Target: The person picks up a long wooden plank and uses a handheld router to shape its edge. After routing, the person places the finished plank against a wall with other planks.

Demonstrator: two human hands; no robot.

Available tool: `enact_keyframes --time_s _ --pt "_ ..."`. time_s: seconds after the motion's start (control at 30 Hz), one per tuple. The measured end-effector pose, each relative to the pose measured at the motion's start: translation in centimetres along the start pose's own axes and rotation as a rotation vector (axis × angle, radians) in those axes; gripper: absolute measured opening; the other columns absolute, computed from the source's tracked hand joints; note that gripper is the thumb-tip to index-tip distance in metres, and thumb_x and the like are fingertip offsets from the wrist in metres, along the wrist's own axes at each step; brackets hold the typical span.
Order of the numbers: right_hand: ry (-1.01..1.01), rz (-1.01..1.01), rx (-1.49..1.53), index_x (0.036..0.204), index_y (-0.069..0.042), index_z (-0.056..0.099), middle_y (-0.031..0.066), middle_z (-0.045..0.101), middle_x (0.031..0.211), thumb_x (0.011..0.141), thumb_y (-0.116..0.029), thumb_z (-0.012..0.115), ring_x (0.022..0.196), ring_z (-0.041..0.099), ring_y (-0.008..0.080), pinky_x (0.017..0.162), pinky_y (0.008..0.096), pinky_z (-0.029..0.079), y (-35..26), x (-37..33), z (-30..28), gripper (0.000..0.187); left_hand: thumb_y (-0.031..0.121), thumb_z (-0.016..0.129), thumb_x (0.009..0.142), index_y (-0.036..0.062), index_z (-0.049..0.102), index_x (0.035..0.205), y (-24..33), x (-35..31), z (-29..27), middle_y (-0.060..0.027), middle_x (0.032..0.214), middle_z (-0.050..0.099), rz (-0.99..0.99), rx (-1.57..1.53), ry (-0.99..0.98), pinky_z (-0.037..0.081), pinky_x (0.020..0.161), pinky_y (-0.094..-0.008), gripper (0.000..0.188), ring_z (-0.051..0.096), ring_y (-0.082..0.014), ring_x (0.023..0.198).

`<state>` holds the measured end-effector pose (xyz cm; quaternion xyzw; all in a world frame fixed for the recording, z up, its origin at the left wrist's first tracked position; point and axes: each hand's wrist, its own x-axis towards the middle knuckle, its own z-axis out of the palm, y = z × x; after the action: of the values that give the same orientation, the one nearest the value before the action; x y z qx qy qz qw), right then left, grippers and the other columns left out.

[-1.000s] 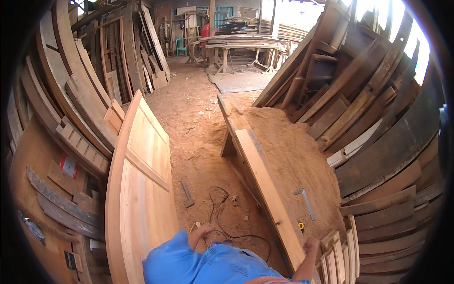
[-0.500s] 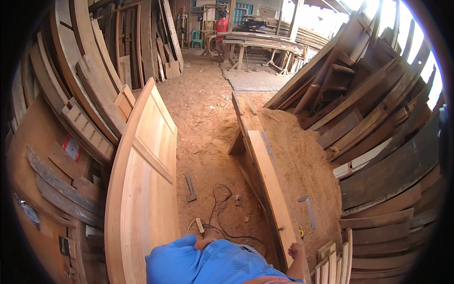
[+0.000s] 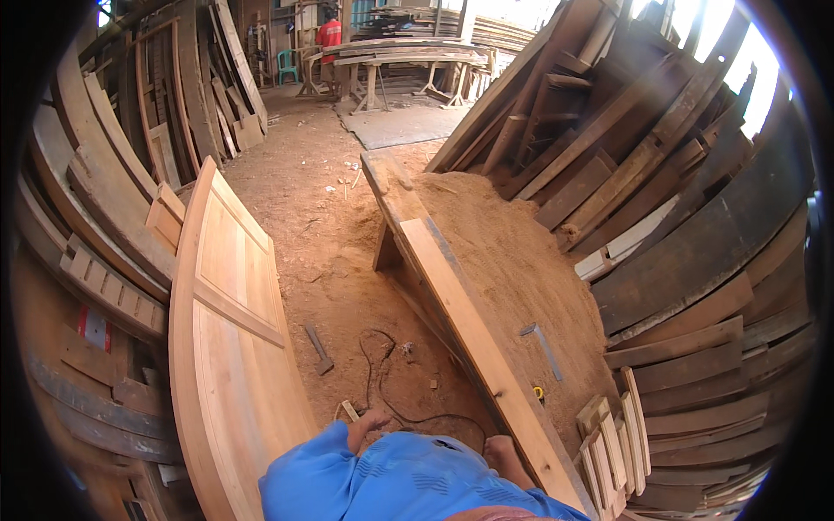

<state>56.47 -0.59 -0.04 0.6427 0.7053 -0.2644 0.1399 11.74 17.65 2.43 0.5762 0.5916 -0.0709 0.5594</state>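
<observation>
The worker in the blue shirt [image 3: 408, 473] faces twelve o'clock, and I count the dial from there. The left hand [image 3: 373, 419] is out toward eleven, near a small wood block [image 3: 349, 410] on the dirt floor; I cannot tell whether its fingers grip anything. The right hand [image 3: 499, 447] is toward two, close beside the pale board [image 3: 473, 339]; its fingers look bent, but I can't make out whether they hold something or touch the wood. That board lies along a bench [image 3: 387, 178], running from three o'clock up to twelve.

A panelled door [image 3: 243, 347] stands at ten. Between it and the bench I see a hammer [image 3: 320, 350] at eleven and a looping dark cable [image 3: 368, 369] nearer twelve. Past the board, between one and two, a metal square [image 3: 543, 347] and a yellow tape measure [image 3: 539, 393] lie on sawdust [image 3: 486, 234]. Far off, near twelve, is somebody in red [image 3: 328, 33].
</observation>
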Motion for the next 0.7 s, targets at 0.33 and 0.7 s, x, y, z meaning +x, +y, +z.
enact_keyframes --time_s 0.33,0.7 --pt "0.22 0.244 0.825 0.087 0.0 0.074 0.0109 0.069 0.074 0.088 -0.019 0.067 0.064 0.064 0.019 0.054 0.0342 0.049 -7.2 -0.4 -0.1 0.021 0.033 0.054 0.095 0.005 0.068 0.083 2.2 -0.6 -1.2 -0.0097 0.065 0.062 0.095 -0.035 -0.055 0.048 0.052 -0.0397 0.033 0.061 -0.0256 0.057" --pt "0.222 0.585 1.221 0.075 -0.005 0.067 0.0048 0.06 0.065 0.089 -0.009 0.061 0.051 0.054 0.0152 0.042 0.0313 0.041 -4.0 2.9 -0.6 0.016 0.029 0.063 0.081 0.0159 0.072 0.107 -8.1 3.6 2.6 -0.0174 0.103 0.071 0.465 0.303 -0.183 0.054 0.083 -0.0498 0.03 0.068 -0.0383 0.099"
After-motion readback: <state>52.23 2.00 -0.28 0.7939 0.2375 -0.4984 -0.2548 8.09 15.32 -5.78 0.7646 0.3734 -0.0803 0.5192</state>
